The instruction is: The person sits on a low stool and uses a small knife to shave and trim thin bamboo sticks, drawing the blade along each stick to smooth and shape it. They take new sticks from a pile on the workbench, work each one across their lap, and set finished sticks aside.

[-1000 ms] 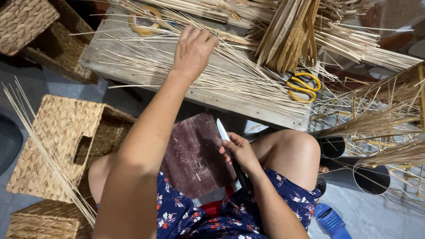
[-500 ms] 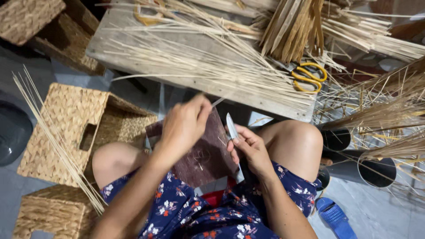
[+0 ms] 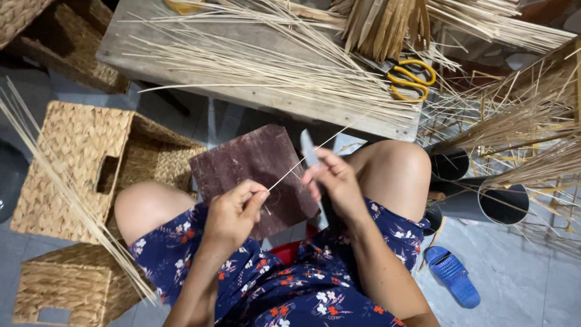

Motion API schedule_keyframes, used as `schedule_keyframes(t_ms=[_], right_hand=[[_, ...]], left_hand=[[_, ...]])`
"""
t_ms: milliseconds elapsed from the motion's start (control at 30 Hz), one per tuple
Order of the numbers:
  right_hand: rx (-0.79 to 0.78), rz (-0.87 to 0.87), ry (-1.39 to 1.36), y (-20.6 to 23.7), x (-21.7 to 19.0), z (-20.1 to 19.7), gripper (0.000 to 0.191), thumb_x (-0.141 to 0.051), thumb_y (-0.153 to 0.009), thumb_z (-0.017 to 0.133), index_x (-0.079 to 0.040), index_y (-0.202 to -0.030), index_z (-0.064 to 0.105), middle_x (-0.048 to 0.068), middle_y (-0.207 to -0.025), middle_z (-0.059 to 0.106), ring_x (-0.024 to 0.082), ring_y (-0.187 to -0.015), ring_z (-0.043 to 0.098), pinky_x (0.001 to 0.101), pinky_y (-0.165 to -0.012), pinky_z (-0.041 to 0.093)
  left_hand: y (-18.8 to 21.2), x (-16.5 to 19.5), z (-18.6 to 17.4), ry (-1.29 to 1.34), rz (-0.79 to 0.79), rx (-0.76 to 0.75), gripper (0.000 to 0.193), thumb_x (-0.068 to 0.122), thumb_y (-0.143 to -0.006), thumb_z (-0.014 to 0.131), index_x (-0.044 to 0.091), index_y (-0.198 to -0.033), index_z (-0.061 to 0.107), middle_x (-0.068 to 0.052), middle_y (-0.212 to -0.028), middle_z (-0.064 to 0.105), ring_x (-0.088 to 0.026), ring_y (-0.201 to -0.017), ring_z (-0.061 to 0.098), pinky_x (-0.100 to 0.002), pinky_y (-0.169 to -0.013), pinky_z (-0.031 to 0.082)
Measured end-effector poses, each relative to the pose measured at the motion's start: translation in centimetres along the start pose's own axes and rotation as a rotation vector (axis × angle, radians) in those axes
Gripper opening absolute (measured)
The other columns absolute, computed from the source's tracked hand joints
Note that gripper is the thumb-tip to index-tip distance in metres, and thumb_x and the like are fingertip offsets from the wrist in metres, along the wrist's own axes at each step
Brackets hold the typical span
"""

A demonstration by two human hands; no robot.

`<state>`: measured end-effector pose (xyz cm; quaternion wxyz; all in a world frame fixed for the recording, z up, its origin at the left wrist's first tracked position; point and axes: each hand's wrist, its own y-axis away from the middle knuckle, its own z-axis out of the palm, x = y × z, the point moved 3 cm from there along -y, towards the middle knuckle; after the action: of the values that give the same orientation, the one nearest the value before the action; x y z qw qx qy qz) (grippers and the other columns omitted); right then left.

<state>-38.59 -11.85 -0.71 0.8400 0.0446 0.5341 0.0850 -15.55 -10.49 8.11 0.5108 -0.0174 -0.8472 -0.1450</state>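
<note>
Now that your left hand [image 3: 233, 212] has come back from the surface [image 3: 181, 57], its fingers pinch a thin straw strand [image 3: 289, 171] over the dark board [image 3: 257, 175] on your lap, while your right hand [image 3: 333, 181] grips the knife [image 3: 308, 148] against it, ready for trimming.

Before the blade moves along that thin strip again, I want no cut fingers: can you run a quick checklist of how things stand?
1. Left hand pinches the thin pale reed strip firmly: ok.
2. Right hand grips the grey-bladed knife: ok.
3. Strip meets the blade: ok, it crosses just by the blade.
4. Right thumb clear of the edge: cannot tell, the fingers hide it.
5. Dark reddish-brown board rests over the lap: ok.
6. Yellow-handled scissors out of the way on the wooden bench: ok.
</note>
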Motion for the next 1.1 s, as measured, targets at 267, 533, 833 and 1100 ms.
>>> schedule_keyframes(t_ms=[267,533,833,1100], right_hand=[[0.178,-0.15,-0.021,-0.3,-1.8,-4.5,0.032,-0.007,-0.102,0.058,0.002,-0.132,0.06,0.011,-0.081,0.069,0.011,-0.053,0.055,0.0231,-0.046,0.044],[0.249,-0.263,-0.101,-0.1,-4.0,-7.0,0.032,-0.01,-0.106,0.058,0.0,-0.137,0.057,0.009,-0.085,0.067,0.011,-0.057,0.055,0.022,-0.048,0.043],[-0.233,0.048,0.154,3.4,-1.7,3.9,0.054,-0.008,-0.099,0.056,-0.004,-0.151,0.043,0.01,-0.081,0.071,0.011,-0.053,0.059,0.023,-0.049,0.049],[-0.176,0.034,0.094,3.0,-1.2,4.0,0.041,-0.012,-0.103,0.059,-0.001,-0.142,0.054,0.01,-0.084,0.07,0.011,-0.056,0.058,0.0239,-0.051,0.047]], left_hand=[[2.3,-2.2,-4.1,0.085,0.055,-0.005,0.011,0.016,-0.096,0.067,0.007,-0.097,0.074,0.002,-0.063,0.064,-0.004,-0.056,0.057,-0.021,-0.052,0.045],[4.4,-4.0,-6.2,0.037,-0.019,0.062,0.012,0.014,-0.097,0.066,0.004,-0.097,0.073,0.001,-0.06,0.063,-0.004,-0.054,0.055,-0.021,-0.05,0.043],[2.8,-2.2,-1.4,0.177,0.07,0.035,0.012,0.015,-0.099,0.065,0.005,-0.1,0.071,0.002,-0.064,0.065,-0.003,-0.056,0.056,-0.021,-0.05,0.043],[3.2,-0.3,-0.7,0.076,0.004,0.027,0.015,0.019,-0.097,0.067,0.005,-0.097,0.072,0.0,-0.061,0.065,-0.004,-0.054,0.058,-0.023,-0.05,0.046]])
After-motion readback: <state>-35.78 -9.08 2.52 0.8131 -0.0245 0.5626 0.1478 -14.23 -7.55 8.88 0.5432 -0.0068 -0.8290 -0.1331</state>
